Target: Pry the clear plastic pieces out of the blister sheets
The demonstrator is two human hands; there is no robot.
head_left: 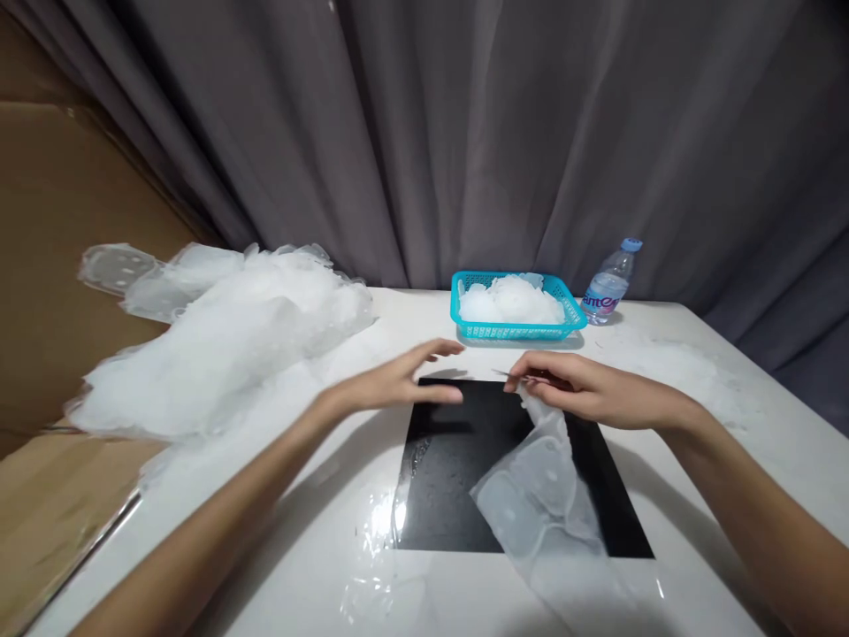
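Note:
My right hand (570, 385) is closed over the black mat, gripping the top end of a translucent white plastic sheet (544, 478). The sheet has rounded shapes in it and hangs down past the mat's near edge. A thin pointed metal tool (500, 373) pokes out from the same fingertips; its kind is too small to tell. To the left, my left hand (404, 376) holds nothing, with thumb and fingers apart above the far left part of the black mat (451, 478).
A large heap of similar translucent sheets (232, 336) covers the table's left side, by a cardboard box (53, 221). Behind the mat stands a blue basket (517, 333) of white translucent pieces, beside a water bottle (608, 287). Loose translucent scraps (703, 376) lie at right.

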